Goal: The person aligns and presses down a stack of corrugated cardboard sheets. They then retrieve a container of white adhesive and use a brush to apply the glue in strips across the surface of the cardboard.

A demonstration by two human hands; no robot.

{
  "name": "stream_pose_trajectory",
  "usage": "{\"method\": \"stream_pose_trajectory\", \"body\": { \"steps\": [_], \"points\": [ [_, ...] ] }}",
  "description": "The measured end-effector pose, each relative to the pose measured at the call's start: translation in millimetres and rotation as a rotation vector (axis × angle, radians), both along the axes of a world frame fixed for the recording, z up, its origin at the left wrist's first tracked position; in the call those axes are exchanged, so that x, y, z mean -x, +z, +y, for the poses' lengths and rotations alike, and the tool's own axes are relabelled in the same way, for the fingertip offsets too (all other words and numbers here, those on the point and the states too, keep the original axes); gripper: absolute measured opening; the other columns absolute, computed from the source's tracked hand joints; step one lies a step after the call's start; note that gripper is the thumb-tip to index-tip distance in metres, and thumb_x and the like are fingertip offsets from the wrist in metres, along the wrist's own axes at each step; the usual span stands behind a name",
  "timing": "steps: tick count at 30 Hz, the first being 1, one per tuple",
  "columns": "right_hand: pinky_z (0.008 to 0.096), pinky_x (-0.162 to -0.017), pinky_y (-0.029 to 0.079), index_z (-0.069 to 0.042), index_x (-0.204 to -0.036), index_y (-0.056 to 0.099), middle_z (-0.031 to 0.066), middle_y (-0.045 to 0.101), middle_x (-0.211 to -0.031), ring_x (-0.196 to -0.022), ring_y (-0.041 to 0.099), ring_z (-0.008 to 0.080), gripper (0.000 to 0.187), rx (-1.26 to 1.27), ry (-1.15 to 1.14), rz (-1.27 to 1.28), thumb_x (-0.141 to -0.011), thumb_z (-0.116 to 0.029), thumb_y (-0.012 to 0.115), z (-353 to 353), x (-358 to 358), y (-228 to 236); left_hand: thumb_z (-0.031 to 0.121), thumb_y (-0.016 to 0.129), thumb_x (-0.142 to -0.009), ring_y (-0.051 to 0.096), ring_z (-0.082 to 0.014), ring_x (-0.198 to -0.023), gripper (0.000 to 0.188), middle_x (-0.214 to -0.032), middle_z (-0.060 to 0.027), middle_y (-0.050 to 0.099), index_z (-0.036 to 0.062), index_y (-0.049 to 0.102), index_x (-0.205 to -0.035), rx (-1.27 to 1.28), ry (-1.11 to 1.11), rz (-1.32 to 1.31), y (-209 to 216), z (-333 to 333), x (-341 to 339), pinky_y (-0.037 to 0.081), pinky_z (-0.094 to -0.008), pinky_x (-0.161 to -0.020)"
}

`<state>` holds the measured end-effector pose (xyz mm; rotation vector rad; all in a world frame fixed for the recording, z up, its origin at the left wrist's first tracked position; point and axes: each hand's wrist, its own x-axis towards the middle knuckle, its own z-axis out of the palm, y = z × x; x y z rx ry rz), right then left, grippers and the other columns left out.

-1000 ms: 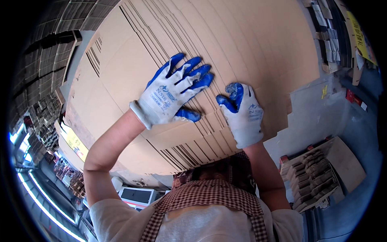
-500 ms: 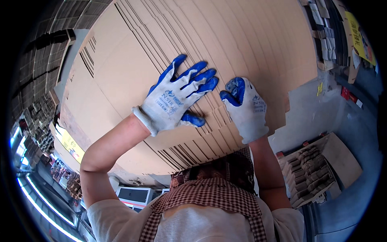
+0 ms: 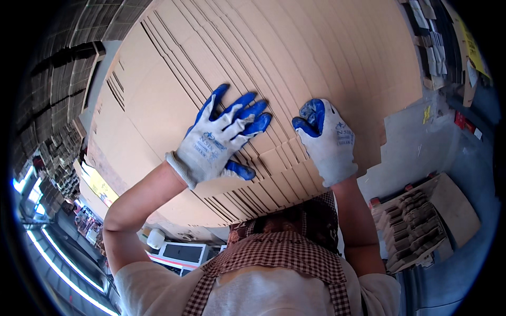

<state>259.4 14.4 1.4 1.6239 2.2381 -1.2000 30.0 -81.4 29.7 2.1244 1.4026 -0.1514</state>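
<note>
A wide spread of overlapping brown cardboard sheets (image 3: 348, 58) with slots lies before me, their edges fanned in close rows. My left hand (image 3: 219, 137), in a white glove with blue-coated fingers, rests on the sheets with fingers spread; nothing is in its grip. To its right, my right hand (image 3: 327, 138), gloved alike, is closed on the cardboard surface. Its fingers curl in toward the thumb, and whatever they may hold is hidden. Rows of narrow slots (image 3: 232, 206) run along the sheets' near edge, close to my checked apron (image 3: 284, 250).
An open box of folded cardboard pieces (image 3: 411, 226) stands low at the right. Stacked cardboard (image 3: 68, 79) rises at the far left. More bundled pieces (image 3: 429, 47) stand at the upper right. A white-and-dark piece of equipment (image 3: 182, 253) shows below the sheets' near left edge.
My left hand has slid a little left and toward me over the cardboard, its fingers still spread. My right hand stays closed in about the same place on the sheets. The view has shifted slightly.
</note>
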Motion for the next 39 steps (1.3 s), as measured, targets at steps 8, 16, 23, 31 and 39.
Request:
{"method": "stream_pose_trajectory", "body": {
  "steps": [8,16,23,31,39],
  "points": [
    [0.0415,-0.081,0.055,-0.008,-0.117,0.058,0.0122,0.067,-0.109,-0.094,0.068,0.0311,0.044,-0.036,0.006,0.037,-0.084,-0.031,0.074,-3.3,-1.9,-4.6,0.075,0.053,-0.078,0.021,-0.025,-0.152,0.097,-0.162,-0.0044,0.03,0.0163,0.038,-0.153,-0.018,-0.019,-0.132,-22.9,18.4,-26.6,0.004,-0.056,-0.124],
    [0.0408,-0.079,0.055,-0.009,-0.112,0.059,0.0092,0.068,-0.102,-0.088,0.069,0.0297,0.038,-0.089,-0.005,0.05,-0.085,-0.031,0.073,-3.0,-1.5,-1.8,0.076,0.054,-0.076,0.02,-0.0242,-0.152,0.099,-0.163,-0.0025,0.028,0.0198,0.033,-0.155,0.013,-0.015,-0.106,-20.0,5.5,-23.5,0.004,-0.0527,-0.125],
    [0.042,-0.079,0.055,-0.009,-0.112,0.059,0.0109,0.068,-0.104,-0.09,0.069,0.031,0.037,-0.056,-0.007,0.054,-0.086,-0.031,0.073,-0.2,-3.4,-1.6,0.075,0.054,-0.075,0.019,-0.0228,-0.152,0.099,-0.164,-0.0004,0.026,0.0228,0.032,-0.156,0.031,-0.02,-0.102,-23.9,-7.8,-19.0,0.003,-0.0522,-0.125],
    [0.0419,-0.079,0.055,-0.009,-0.111,0.059,0.0112,0.068,-0.101,-0.09,0.069,0.0315,0.036,-0.023,-0.012,0.109,-0.084,-0.028,0.074,5.3,-4.2,-0.4,0.075,0.052,-0.077,0.019,-0.0229,-0.152,0.098,-0.162,-0.0032,0.03,0.0151,0.037,-0.153,0.014,0.01,-0.166,-7.8,14.6,-28.5,0.0,-0.0533,-0.125],
    [0.0411,-0.075,0.056,-0.011,-0.104,0.059,0.0084,0.069,-0.097,-0.086,0.069,0.0299,0.03,-0.053,0.005,0.102,-0.082,-0.025,0.075,5.5,-2.8,1.6,0.079,0.051,-0.075,0.02,-0.0229,-0.152,0.1,-0.161,-0.0036,0.032,0.0161,0.039,-0.152,-0.025,-0.019,-0.136,-27.0,14.2,-30.1,0.003,-0.0536,-0.125]
  ]
}}
